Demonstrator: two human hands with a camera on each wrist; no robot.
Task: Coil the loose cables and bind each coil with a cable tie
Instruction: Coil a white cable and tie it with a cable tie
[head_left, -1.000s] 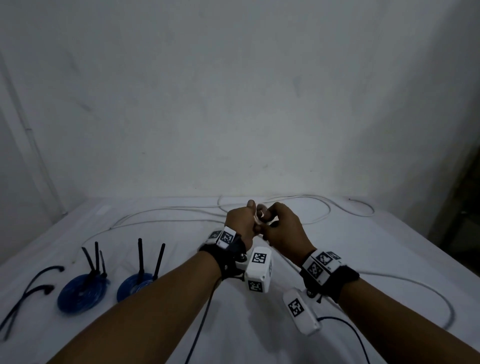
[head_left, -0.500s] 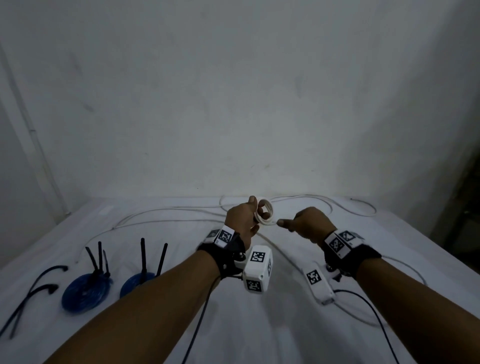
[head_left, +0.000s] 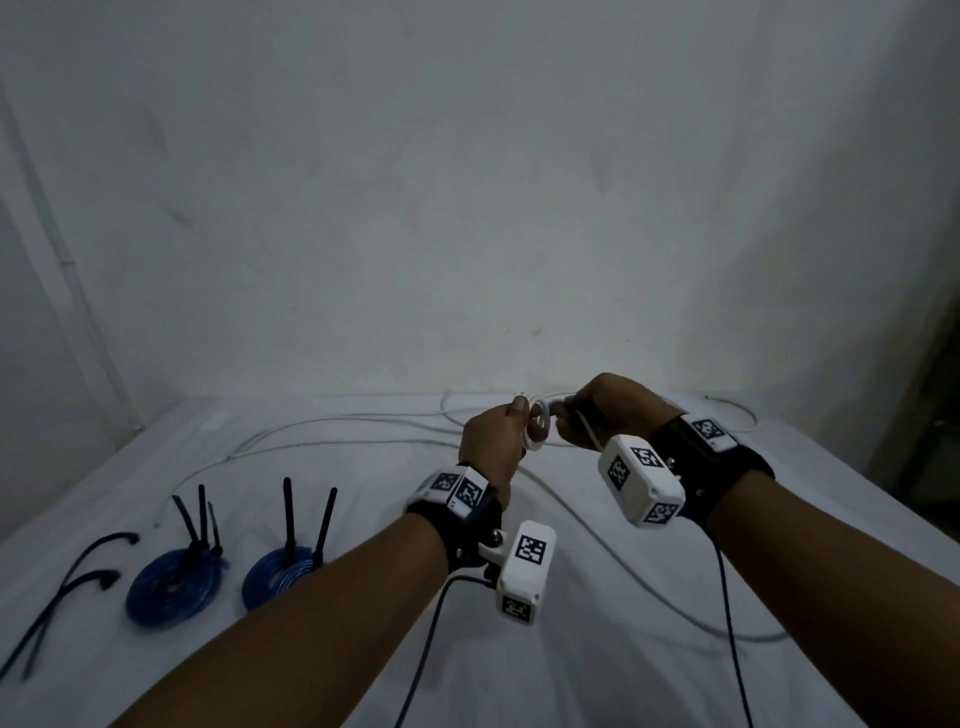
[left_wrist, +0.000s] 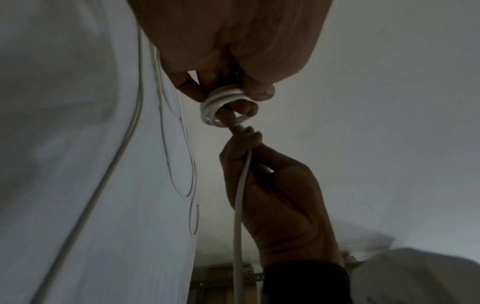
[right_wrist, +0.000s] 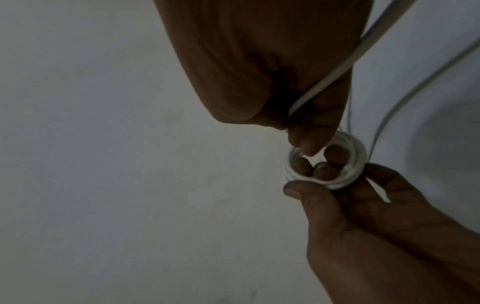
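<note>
**Winding a white cable into a small hand-held coil**

Holding a small coil (head_left: 537, 428) of white cable above the bed, the left hand (head_left: 493, 441) pinches it between thumb and curled fingers, with several fingertips poking through its round opening. In the head view the ring stands nearly on edge, its open face turned toward the right hand; the right wrist view looks straight through the hole at a few stacked turns. The right hand (head_left: 610, 415), just beside the coil, is closed on the loose white cable (left_wrist: 240, 195), pinching it at the fingertips where the strand meets the ring. From that hand the cable runs down and back toward the person, then lies in long, loose curves across the white sheet (head_left: 597, 665) out to the far edge by the wall.

The cable looks smooth, round in section and rubbery; the sheet is soft cloth with faint creases. Both wrists carry black straps with white box-shaped units printed with square black-and-white marker patterns; no readable writing shows on them.

At the left of the bed lie two flat, disc-shaped blue coils (head_left: 174, 587) (head_left: 283, 577), each bound with black cable ties whose stiff tails stick upward. Left of these, two loose black ties (head_left: 62, 597) lie on the sheet, their long axes running from near left to far right.
</note>
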